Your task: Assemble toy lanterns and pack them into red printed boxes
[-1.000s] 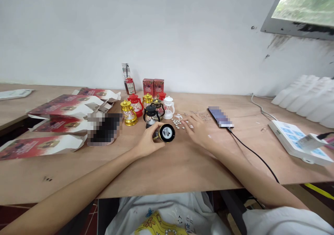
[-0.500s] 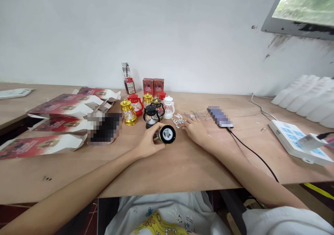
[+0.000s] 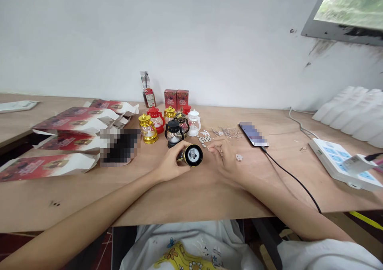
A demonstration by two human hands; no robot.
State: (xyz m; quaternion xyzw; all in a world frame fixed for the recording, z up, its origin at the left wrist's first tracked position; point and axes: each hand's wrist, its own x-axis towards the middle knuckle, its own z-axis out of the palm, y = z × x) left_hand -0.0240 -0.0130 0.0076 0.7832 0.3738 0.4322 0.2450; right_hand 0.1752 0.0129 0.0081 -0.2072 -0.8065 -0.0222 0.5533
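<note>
My left hand (image 3: 172, 162) is wrapped round a small black-and-gold lantern (image 3: 193, 155), tipped so its round base with a pale inner disc faces me. To its right, my right hand (image 3: 223, 155) has thumb and forefinger pinched together at something too small to make out. Just beyond those fingertips lie several button cells (image 3: 204, 140). Several little lanterns stand behind my left hand: a black one (image 3: 174, 134), gold ones (image 3: 147, 129), a red one (image 3: 156, 120) and a white one (image 3: 194, 123).
Small metal parts (image 3: 229, 132) lie scattered near a phone (image 3: 253, 134) on a cable. A white piece (image 3: 239, 157) sits right of my hand. Flattened red boxes (image 3: 48, 166) cover the left. A power strip (image 3: 341, 162), white bottle-like pieces (image 3: 353, 114) and a drink bottle (image 3: 149, 96) stand around.
My right hand has lifted off the small parts and drawn back slightly, its fingers now pinched. A white piece shows beside it. My left hand keeps the lantern almost where it was.
</note>
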